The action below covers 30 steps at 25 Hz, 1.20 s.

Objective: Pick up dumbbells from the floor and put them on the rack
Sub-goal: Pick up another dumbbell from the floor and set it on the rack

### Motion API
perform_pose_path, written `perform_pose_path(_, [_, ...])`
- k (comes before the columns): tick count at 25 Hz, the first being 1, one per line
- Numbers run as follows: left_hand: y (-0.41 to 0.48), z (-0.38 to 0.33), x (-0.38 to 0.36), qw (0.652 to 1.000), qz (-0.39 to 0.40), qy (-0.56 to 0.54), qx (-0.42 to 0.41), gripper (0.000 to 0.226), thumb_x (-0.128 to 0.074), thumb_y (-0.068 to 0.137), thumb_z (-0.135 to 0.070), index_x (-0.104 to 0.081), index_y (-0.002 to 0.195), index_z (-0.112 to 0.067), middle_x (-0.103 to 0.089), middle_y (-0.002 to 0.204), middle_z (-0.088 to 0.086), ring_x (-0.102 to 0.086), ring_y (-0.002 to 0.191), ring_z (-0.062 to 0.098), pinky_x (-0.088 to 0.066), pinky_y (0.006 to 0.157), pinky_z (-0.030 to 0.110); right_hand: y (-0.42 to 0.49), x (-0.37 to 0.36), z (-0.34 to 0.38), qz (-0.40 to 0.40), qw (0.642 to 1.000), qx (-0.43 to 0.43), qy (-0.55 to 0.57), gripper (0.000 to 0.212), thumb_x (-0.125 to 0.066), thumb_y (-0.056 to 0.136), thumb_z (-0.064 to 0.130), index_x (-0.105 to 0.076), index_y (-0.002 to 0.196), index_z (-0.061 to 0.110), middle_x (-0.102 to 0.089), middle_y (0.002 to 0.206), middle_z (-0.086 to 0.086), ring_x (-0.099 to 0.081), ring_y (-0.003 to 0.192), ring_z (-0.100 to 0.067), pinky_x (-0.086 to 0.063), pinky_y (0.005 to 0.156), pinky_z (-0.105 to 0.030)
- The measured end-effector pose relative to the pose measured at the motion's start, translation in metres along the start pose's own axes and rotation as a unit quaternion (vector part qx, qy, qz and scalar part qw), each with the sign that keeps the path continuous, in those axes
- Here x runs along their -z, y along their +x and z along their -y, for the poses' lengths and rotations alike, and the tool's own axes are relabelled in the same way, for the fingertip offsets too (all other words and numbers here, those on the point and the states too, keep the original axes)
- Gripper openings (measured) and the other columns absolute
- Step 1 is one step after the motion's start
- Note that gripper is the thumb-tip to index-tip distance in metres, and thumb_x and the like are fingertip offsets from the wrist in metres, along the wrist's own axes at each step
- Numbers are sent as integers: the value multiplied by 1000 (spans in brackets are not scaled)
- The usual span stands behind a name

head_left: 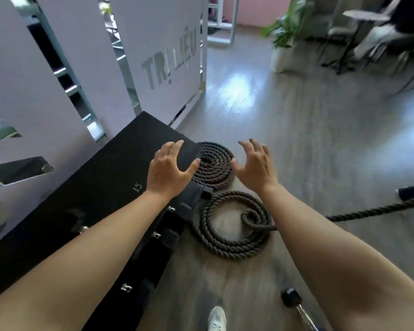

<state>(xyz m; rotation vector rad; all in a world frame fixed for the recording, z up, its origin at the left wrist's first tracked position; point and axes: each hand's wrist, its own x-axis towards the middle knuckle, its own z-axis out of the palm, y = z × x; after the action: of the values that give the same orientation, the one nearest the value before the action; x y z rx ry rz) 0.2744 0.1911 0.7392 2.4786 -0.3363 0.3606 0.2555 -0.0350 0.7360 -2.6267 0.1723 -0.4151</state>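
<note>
A black rack [101,177] with a flat top marked "15" runs along the left wall, and several black dumbbells sit on its lower tier [163,237]. My left hand [170,170] hovers open over the rack's far end, holding nothing. My right hand [255,166] is open too, fingers spread, above the floor to the right of the rack. One black hex dumbbell [294,301] with a metal handle lies on the wooden floor near the bottom edge, partly hidden under my right forearm.
A thick black battle rope [227,225] lies coiled in two spirals beside the rack and trails off right. My white shoe [216,318] is at the bottom. A potted plant [283,44] and chairs [380,37] stand at the back right; a panelled wall [34,96] lines the left.
</note>
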Motion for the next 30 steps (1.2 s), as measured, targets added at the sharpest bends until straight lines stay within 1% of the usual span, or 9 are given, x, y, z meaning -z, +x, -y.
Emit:
perform_pose_path(4, [-14, -64, -36, 996, 39, -62, -59, 69, -62, 89, -52, -45, 142, -11, -50, 143, 14, -44, 131, 34, -40, 104, 55, -58, 68, -59, -52, 993, -72, -72, 59, -66, 85, 34, -52, 138, 12, -44, 147, -22, -38, 132, -41, -32, 108, -50])
perform_pose_path(7, [-41, -117, -75, 989, 81, -80, -97, 75, -53, 86, -59, -45, 143, -11, -50, 143, 15, -43, 131, 35, -39, 105, 53, -117, 109, -113, -69, 983, -136, -102, 60, -66, 85, 36, -51, 139, 13, -43, 149, -19, -37, 133, -39, -32, 108, -50])
perform_pose_path(9, [-63, -157, -105, 982, 124, -79, -120, 75, -54, 87, -59, -44, 144, -11, -49, 144, 15, -42, 132, 35, -37, 107, 51, -156, 133, -155, -80, 975, -178, -109, 60, -65, 85, 37, -51, 139, 14, -43, 149, -17, -37, 134, -37, -31, 109, -48])
perform_pose_path(13, [-107, -230, -180, 966, 196, -69, -153, 71, -60, 89, -54, -44, 144, -11, -49, 144, 15, -45, 129, 35, -36, 106, 47, -221, 159, -246, -100, 955, -261, -99, 59, -64, 86, 37, -50, 140, 15, -43, 149, -16, -36, 134, -37, -29, 110, -46])
perform_pose_path(17, [-155, -298, -282, 938, 319, -56, -122, 70, -60, 90, -51, -42, 146, -14, -46, 144, 10, -44, 131, 30, -36, 109, 42, -289, 159, -357, -94, 914, -393, -27, 58, -61, 88, 38, -48, 141, 15, -45, 148, -13, -38, 132, -34, -28, 110, -41])
perform_pose_path(20, [-190, -313, -356, 909, 399, -26, -119, 69, -61, 91, -48, -41, 146, -13, -44, 145, 10, -43, 132, 28, -34, 110, 39, -331, 135, -422, -91, 853, -510, 60, 56, -60, 90, 38, -48, 141, 16, -48, 146, -12, -40, 132, -32, -29, 109, -37])
perform_pose_path(23, [-220, -300, -447, 886, 461, -8, -59, 68, -60, 91, -51, -42, 146, -15, -46, 145, 10, -45, 132, 26, -34, 107, 36, -368, 77, -486, -108, 765, -616, 153, 53, -60, 91, 39, -51, 139, 17, -53, 143, -10, -45, 131, -27, -33, 109, -35])
perform_pose_path(26, [-249, -254, -571, 876, 482, -16, 28, 67, -59, 90, -55, -45, 144, -18, -50, 143, 10, -46, 131, 25, -35, 107, 36, -401, -24, -559, -147, 668, -697, 214, 51, -61, 91, 41, -55, 135, 16, -57, 137, -10, -52, 124, -25, -38, 103, -33])
perform_pose_path(30, [-295, -180, -754, 867, 482, -40, 118, 69, -58, 87, -61, -48, 142, -20, -54, 141, 11, -49, 128, 28, -36, 102, 35, -450, -181, -668, -188, 575, -751, 265, 42, -60, 91, 43, -62, 124, 17, -62, 126, -6, -57, 114, -26, -42, 94, -33])
